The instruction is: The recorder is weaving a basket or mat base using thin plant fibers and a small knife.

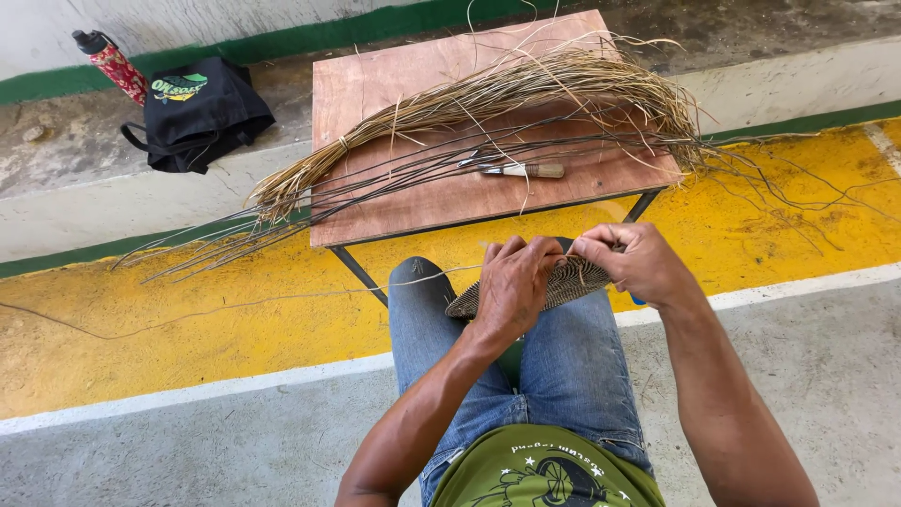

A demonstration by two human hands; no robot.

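While seated on grey concrete floor (188, 451) beside a broad yellow stripe (169, 329), facing a small wooden table (375, 84) with thin metal legs. On the table, a large bundle of dry straw fibres (526, 89), tied near one end and hanging over the left edge, with long dark thin stems (282, 221) under it, spreading past both sides. Behind, to the left, a black bag (197, 113) lying on the concrete ledge, and just beside it a red patterned bottle (114, 66) with dark cap, tilted. On the table near its front edge, a small knife (516, 170) with pale wooden handle. Over the lap in blue jeans, a flat woven disc (563, 282), dark and pale, held between both hands. Left hand (511, 282) closed on the disc from above, fingers bent over its near part. Right hand (633, 263) pinching the disc rim at the far right side, thumb and fingers pressed together. From the disc, one thin pale strand (357, 286) running out left across the knee.
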